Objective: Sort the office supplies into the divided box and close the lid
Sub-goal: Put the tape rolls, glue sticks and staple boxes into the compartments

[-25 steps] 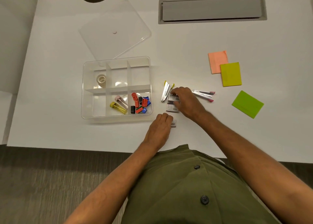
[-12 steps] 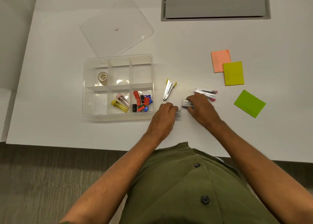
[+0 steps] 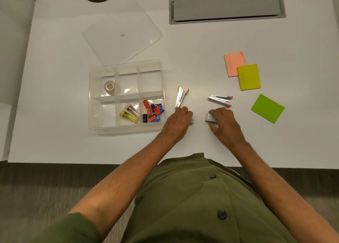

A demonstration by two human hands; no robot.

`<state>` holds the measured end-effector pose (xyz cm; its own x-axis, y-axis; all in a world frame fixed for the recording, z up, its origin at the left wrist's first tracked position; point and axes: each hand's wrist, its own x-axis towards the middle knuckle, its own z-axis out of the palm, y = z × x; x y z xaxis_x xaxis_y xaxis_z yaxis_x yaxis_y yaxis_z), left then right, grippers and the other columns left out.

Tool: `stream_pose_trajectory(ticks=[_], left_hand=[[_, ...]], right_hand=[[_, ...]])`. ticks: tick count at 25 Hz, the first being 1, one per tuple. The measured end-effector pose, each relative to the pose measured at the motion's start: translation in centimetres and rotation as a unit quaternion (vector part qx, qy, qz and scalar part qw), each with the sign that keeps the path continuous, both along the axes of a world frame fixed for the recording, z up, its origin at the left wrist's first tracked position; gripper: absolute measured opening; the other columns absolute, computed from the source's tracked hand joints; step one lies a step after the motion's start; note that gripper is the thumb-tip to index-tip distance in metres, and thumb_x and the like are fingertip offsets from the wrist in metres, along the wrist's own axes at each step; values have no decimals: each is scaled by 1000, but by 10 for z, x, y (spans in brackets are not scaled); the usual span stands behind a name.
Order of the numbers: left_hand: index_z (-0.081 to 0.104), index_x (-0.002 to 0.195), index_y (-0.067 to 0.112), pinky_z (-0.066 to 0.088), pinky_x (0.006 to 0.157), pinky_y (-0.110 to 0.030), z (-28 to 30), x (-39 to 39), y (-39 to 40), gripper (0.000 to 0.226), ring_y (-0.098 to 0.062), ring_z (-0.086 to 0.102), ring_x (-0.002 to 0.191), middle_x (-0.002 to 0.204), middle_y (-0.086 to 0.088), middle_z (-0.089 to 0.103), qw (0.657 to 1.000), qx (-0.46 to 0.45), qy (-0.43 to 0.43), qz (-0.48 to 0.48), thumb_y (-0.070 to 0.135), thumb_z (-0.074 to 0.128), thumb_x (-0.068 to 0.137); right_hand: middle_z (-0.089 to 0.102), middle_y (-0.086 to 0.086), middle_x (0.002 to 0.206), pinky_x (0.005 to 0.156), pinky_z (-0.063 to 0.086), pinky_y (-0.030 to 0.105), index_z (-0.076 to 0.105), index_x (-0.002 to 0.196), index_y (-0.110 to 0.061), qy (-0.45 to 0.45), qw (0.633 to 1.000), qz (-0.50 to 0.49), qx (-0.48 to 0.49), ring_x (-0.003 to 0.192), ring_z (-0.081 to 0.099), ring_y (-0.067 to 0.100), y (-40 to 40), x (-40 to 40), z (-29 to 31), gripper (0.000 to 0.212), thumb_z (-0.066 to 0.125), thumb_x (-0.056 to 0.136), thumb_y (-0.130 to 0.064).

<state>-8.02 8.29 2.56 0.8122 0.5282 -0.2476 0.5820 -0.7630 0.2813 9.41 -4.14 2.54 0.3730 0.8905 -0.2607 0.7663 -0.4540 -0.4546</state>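
Office workstation: white desk point(image 3: 183, 40) with grey cable-access flap point(image 3: 226, 6) at 12 o'clock; grey carpet point(image 3: 55, 184) at 7 o'clock.

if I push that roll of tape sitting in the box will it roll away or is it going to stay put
The roll of tape would probably stay put: it seems to lie flat, hole facing up, so it should slide, not roll. It sits in the far-left compartment of the divided box, whose walls would stop it quickly. It looks small and likely light, easy to pinch out.
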Motion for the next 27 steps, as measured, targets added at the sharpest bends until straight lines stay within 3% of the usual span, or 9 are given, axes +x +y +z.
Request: stream_pose_trajectory(ticks=[5, 7, 12, 16, 19, 22, 25, 27], left_hand=[[62, 118, 7, 56, 79, -39, 18, -3, 2, 30, -28, 58, 100, 114, -15, 62, 996, -47, -71, 13, 5, 69, 89], [63, 121, 9, 54, 81, -35, 40, -15, 3, 30, -26, 58, 101, 115, -13, 63, 989, -74, -120, 46, 14, 69, 92], [60, 123, 16, 49, 90, -25, 79, -94, 34, 35, -13, 53, 106, 117, -1, 61, 950, -70, -224, 204, 25, 71, 91], [58, 123, 22, 51, 87, -16, 80, -178, 79, 36, -9, 57, 104, 117, 4, 60, 889, -57, -254, 378, 28, 73, 91], [59, 119, 22, 50, 75, -14, 73, -217, 110, 31, -10, 59, 94, 110, 5, 59, 867, -47, -227, 441, 29, 72, 91], [62, 106, 17, 41, 63, -16, 61, -230, 132, 22, -13, 57, 84, 99, 1, 61, 892, -67, -126, 429, 33, 69, 92], [62, 99, 13, 47, 66, -28, 50, -232, 141, 25, -24, 64, 85, 96, -5, 63, 915, -51, -42, 397, 36, 67, 92], [63, 104, 10, 43, 67, -28, 49, -227, 145, 25, -28, 66, 91, 103, -9, 65, 924, -30, -4, 381, 33, 66, 94]], right_hand=[[62, 10, 112, 80, 49, 38, 63, 120, -16, 10, 999, -43, -3, 104, 56, 29, 5, 0, 1, 33, 74, 89, -21], [63, 8, 109, 79, 46, 34, 65, 117, -16, 19, 998, -60, 18, 102, 56, 27, 10, -1, 6, 30, 74, 89, -23], [65, 4, 107, 85, 51, 39, 66, 114, -18, 35, 995, -62, 71, 100, 58, 24, 46, -27, 30, 28, 74, 87, -20], [62, 4, 106, 84, 42, 28, 66, 118, -16, 35, 993, -43, 107, 100, 55, 24, 89, -64, 50, 34, 74, 85, -12], [61, 4, 114, 86, 39, 26, 63, 122, -15, 46, 991, -23, 126, 104, 52, 21, 119, -100, 63, 39, 75, 85, -9], [60, 3, 118, 88, 39, 24, 62, 124, -17, 52, 989, -6, 141, 107, 51, 17, 144, -132, 70, 40, 75, 87, -9], [58, -2, 116, 87, 37, 14, 61, 124, -18, 68, 986, 0, 155, 105, 47, 9, 159, -161, 77, 41, 75, 86, -6], [54, -9, 113, 87, 39, 13, 61, 121, -21, 76, 984, 16, 157, 105, 49, 11, 164, -178, 81, 40, 74, 86, -7]])
